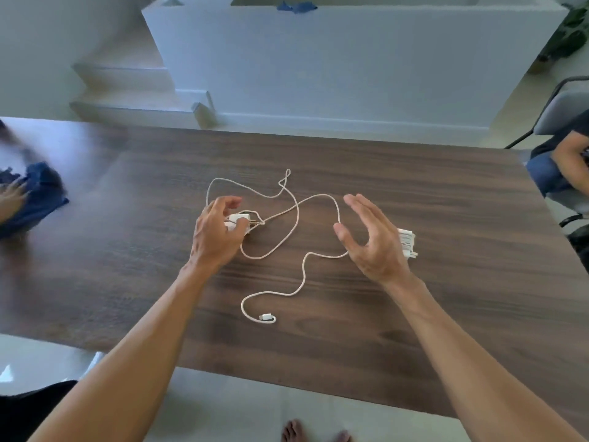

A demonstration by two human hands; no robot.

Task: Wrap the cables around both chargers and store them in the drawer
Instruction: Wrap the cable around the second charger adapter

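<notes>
A white charger [237, 219] lies on the dark wooden table [446, 202], its prongs pointing right. My left hand [216, 232] is over it, thumb on its near side and fingers curled above it. Its white cable [298, 215] sprawls loose in loops across the table and ends in a plug [267, 317] near the front edge. A second white charger [407, 243], with its cable wound around it, lies to the right. My right hand [371, 240] hovers open just left of it, palm facing left, holding nothing. No drawer is in view.
Another person's hand [11, 197] presses a blue cloth [35, 199] at the table's left edge. A seated person [564, 161] on a grey chair is at the right. A white wall and stairs stand behind the table.
</notes>
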